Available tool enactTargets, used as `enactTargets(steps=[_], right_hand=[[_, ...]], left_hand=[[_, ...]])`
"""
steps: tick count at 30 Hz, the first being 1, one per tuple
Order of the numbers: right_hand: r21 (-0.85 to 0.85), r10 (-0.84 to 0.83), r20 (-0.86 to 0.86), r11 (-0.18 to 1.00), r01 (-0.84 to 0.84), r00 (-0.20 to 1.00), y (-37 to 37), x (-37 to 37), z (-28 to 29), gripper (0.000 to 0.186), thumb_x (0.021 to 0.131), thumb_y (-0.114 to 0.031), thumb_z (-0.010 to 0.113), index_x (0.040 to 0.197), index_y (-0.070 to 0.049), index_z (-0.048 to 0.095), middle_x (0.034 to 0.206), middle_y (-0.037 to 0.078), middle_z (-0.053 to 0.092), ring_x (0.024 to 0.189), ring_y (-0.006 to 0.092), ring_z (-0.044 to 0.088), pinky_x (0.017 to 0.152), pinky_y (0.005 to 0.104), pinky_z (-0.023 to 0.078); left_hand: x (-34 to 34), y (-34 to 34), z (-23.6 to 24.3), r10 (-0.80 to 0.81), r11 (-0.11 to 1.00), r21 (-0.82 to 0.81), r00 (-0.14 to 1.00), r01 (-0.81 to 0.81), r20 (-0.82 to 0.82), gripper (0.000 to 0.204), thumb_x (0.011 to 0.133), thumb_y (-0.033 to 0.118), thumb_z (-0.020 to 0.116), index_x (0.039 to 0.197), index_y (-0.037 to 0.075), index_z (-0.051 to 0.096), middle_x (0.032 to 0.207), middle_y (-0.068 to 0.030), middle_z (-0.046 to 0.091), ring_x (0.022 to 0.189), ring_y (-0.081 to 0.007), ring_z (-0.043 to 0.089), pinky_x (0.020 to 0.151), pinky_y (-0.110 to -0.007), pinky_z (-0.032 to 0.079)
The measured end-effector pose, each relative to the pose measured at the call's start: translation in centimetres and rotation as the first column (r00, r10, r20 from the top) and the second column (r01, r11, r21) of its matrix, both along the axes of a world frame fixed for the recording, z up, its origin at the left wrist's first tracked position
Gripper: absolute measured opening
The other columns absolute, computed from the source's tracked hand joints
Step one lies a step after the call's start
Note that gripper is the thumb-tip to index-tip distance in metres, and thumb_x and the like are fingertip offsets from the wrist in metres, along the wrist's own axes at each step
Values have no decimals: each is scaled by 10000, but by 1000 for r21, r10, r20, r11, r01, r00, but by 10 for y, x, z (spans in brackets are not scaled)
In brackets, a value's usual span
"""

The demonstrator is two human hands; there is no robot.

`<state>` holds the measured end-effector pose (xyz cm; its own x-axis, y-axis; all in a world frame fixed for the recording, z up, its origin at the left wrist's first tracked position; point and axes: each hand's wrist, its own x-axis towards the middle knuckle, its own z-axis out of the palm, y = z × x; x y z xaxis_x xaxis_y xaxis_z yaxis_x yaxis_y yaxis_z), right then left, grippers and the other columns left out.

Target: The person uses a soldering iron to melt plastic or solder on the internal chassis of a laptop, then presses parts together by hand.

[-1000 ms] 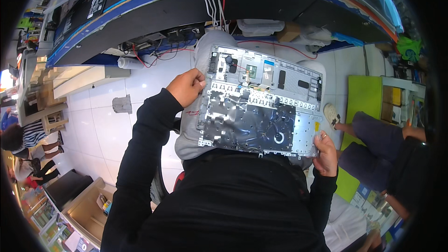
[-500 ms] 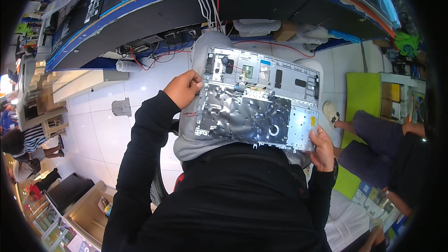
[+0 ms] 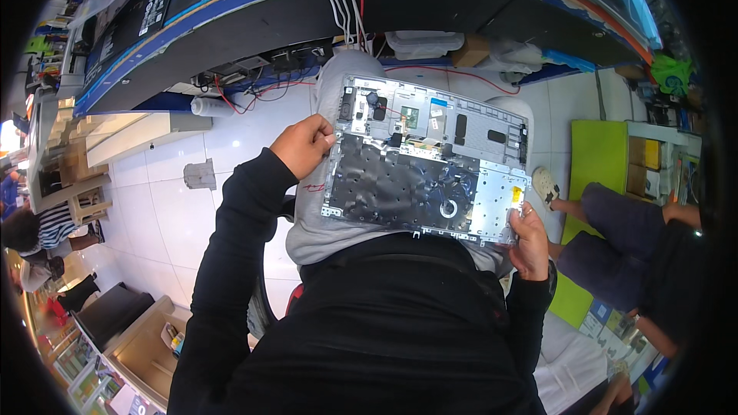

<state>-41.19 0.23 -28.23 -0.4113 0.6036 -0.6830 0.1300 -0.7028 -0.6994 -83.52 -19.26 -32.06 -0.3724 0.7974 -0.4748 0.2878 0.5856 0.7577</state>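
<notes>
A silver laptop top case [image 3: 488, 123] lies across my lap, its inner side up, with a small green board and cables. Over its lower part sits a keyboard backplate [image 3: 392, 184] with black film and bare metal at the right. My left hand [image 3: 306, 142] pinches the left edge of this assembly, just above its middle. My right hand [image 3: 527, 237] grips the plate's lower right corner, thumb on top. My grey trouser legs [image 3: 346, 65] show beneath the case.
A dark-fronted bench [image 3: 430, 4] runs ahead, with hanging cables [image 3: 346, 8] and a clear bin [image 3: 423, 44] beneath. Another person in dark shorts [image 3: 607, 230] is at right by a green board [image 3: 590, 146]. More people [image 3: 58, 227] and furniture are at left. An open wooden drawer [image 3: 146, 346] is lower left.
The keyboard backplate and my right hand have moved up and slightly left, toward the top part of the case. My left hand has shifted only slightly.
</notes>
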Motion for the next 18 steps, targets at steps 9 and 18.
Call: enactTargets(steps=[9,18], right_hand=[[59,55,4,997,-55,999,-1,-5,2,316,1072,-181,589,1338,-30,512,1168,105,720,868,167,755,627,306,632],[75,85,53,993,-89,995,1,-10,4,328,1069,-215,607,1330,-35,521,1145,92,726,868,156,747,648,311,623]], left_hand=[[-3,-5,-7,35,999,24,997,-37,74,183,996,138,678,1063,-24,628,840,-115,714,764,-214,695,743,-348,546],[-5,-7,-3,-43,999,25,997,41,72,315,929,148,785,1094,-45,600,808,-85,696,735,-170,670,730,-319,540]])
